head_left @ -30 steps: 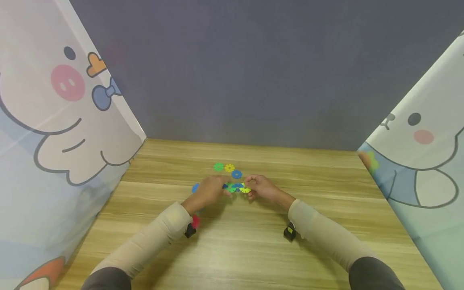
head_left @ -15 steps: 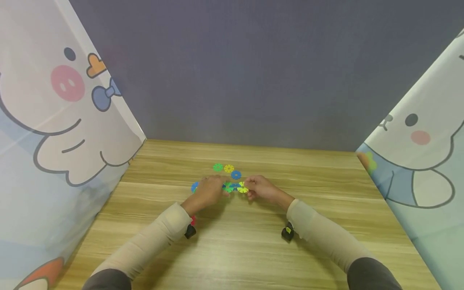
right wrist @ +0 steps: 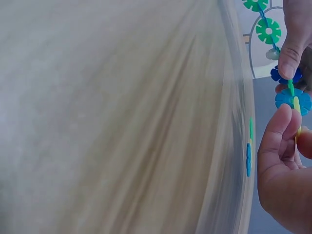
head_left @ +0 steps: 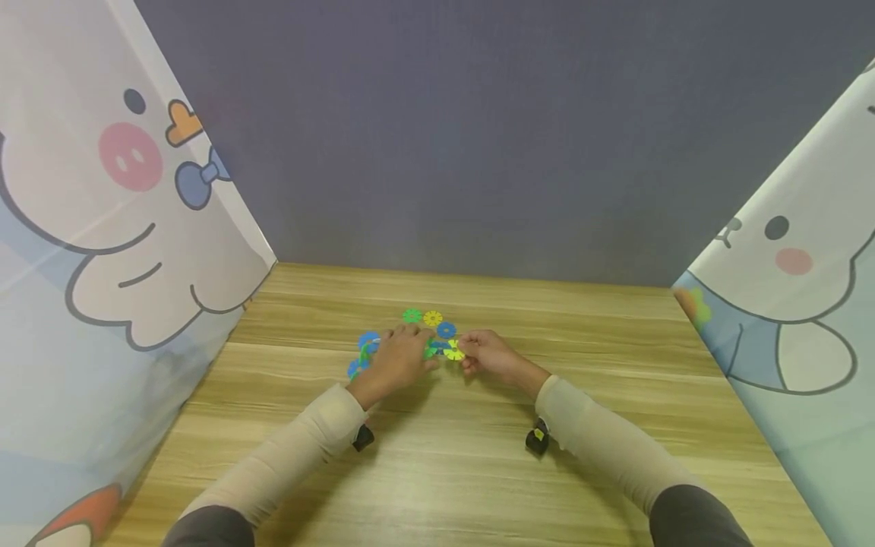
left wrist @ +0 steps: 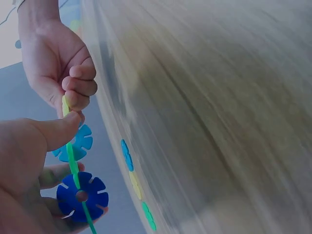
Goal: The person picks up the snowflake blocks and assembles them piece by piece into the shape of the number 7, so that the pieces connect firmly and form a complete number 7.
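Right hand (right wrist: 282, 165), below, pinches edge-on yellow disc (right wrist: 297, 114), overlapping light-blue slotted disc (right wrist: 287, 97). Left hand (right wrist: 296, 36), above, thumb on edge-on green disc (right wrist: 291, 87) beside dark-blue slotted disc (right wrist: 279, 75). Farther up, two green slotted discs (right wrist: 262, 35). Near wooden tabletop (right wrist: 146, 122) edge: flat-lying blue disc (right wrist: 248, 160).

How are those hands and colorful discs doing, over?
Right hand pinches yellow notched disc. Left hand grips linked disc chain. Three other discs beyond, apparently not obstructing.
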`<state>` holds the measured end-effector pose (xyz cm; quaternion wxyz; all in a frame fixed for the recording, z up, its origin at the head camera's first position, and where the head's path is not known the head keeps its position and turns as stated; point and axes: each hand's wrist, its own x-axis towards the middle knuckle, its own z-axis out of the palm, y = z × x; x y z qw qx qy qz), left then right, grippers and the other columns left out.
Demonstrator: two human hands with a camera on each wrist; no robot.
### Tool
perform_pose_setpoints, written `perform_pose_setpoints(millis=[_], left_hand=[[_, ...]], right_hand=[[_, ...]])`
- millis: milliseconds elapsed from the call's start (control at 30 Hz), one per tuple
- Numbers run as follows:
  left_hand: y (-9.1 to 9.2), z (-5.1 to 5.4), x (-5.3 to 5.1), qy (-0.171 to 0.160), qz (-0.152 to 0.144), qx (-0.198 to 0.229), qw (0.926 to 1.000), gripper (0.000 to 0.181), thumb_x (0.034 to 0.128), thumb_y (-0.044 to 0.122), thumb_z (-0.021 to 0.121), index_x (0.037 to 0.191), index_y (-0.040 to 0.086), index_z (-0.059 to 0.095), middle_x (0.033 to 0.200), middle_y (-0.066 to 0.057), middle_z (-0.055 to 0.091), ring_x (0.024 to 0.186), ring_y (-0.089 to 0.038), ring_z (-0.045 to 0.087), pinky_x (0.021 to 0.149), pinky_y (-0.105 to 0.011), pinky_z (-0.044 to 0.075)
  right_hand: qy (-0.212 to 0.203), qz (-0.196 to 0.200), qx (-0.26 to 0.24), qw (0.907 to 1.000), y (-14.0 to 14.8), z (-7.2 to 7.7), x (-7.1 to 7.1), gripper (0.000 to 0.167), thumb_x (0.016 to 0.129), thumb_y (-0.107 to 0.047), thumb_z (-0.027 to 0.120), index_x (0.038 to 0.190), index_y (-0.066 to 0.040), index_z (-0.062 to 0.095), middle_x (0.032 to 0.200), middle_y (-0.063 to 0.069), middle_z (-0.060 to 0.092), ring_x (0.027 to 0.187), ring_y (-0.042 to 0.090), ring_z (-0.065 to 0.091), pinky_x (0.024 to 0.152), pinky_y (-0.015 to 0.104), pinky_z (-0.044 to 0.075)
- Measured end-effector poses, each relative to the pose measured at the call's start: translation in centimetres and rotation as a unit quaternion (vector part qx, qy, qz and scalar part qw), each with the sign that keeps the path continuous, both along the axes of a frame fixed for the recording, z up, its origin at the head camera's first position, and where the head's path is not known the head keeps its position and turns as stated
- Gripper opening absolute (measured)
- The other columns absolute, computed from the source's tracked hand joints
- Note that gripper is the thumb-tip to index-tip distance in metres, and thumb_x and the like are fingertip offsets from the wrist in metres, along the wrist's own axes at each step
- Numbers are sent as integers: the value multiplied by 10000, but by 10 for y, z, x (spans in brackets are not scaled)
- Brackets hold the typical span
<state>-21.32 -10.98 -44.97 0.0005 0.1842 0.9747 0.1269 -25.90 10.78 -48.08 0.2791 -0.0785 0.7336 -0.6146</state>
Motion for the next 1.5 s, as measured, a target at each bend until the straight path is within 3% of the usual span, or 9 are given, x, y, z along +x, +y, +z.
perform_pose_setpoints(millis=[167, 533, 967, 1300, 1500], left_hand=[[4, -2, 0, 29, -7, 48, 10000, 580, 935, 441, 727, 1409, 139, 586, 1449, -122, 576, 1342, -363, 531, 1130, -636, 417], [9, -5, 2, 145, -399, 354, 9985, 605, 932, 459, 704, 1421, 122, 585, 1447, -153, 585, 1368, -384, 519, 1116, -653, 431], [3, -12, -2, 713, -611, 266, 9952, 562, 892, 466, 729, 1339, 135, 653, 1338, -125, 679, 1263, -344, 632, 1030, -583, 541], [-4, -10, 0, 949, -512, 310, 9937, 512, 863, 435, 774, 1282, 153, 690, 1230, -108, 734, 1076, -316, 719, 871, -449, 633], [-4, -8, 0, 987, -462, 235, 9938, 517, 851, 434, 778, 1264, 133, 697, 1174, -122, 749, 1017, -314, 732, 825, -433, 645]], right_hand=[[3, -19, -37, 10000, -3, -2, -1, 316, 1069, -86, 497, 1293, 132, 545, 865, 24, 588, 708, 101, 598, 654, 211, 587], [-14, 100, -91, 9999, -10, -1, 3, 250, 1068, -82, 495, 1201, 114, 573, 842, 22, 582, 692, 103, 596, 655, 210, 593], [233, 315, 94, 9992, -14, -1, 2, 274, 1059, -118, 532, 1206, 104, 596, 787, 3, 601, 653, 98, 586, 627, 220, 591], [325, 187, 396, 9985, -11, 0, -11, 196, 1050, -167, 565, 1083, 14, 631, 815, 27, 617, 673, 126, 590, 627, 249, 583], [586, 83, 582, 9965, -10, 4, -22, 227, 1051, -158, 566, 1150, 35, 631, 847, 67, 643, 691, 151, 610, 632, 263, 591]])
